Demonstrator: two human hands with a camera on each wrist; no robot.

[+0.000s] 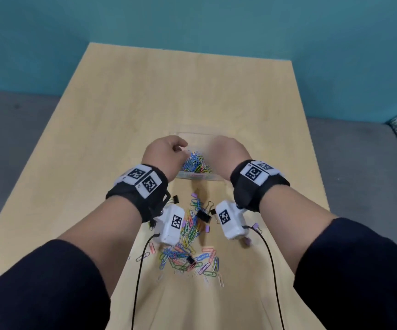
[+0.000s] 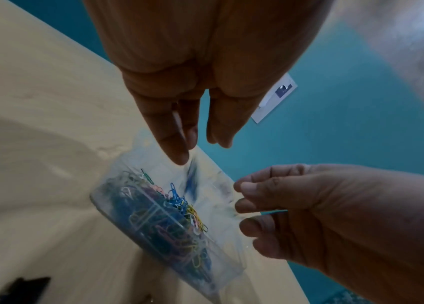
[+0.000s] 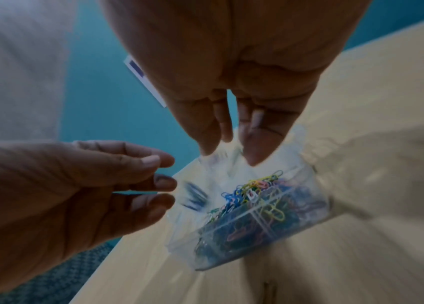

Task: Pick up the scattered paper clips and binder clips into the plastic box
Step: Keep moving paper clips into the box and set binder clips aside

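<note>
A clear plastic box (image 1: 193, 178) holding a heap of coloured paper clips (image 1: 195, 163) stands mid-table. Both hands hover over it. My left hand (image 1: 168, 148) points its fingers down at the box (image 2: 117, 205) with nothing between them. My right hand (image 1: 228, 151) does the same from the other side, its fingers (image 3: 255, 148) loose and empty. Between the hands a blurred streak of blue clips (image 3: 195, 197) falls toward the box. Scattered paper clips (image 1: 188, 236) and black binder clips (image 1: 203, 215) lie on the table nearer to me, under my wrists.
The light wooden table (image 1: 145, 103) reaches back to a teal wall. Small purple binder clips (image 1: 247, 241) lie at the right of the scatter, another black one (image 1: 191, 260) in the near pile. Cables (image 1: 140, 270) hang from the wrist cameras. Grey seating flanks the table.
</note>
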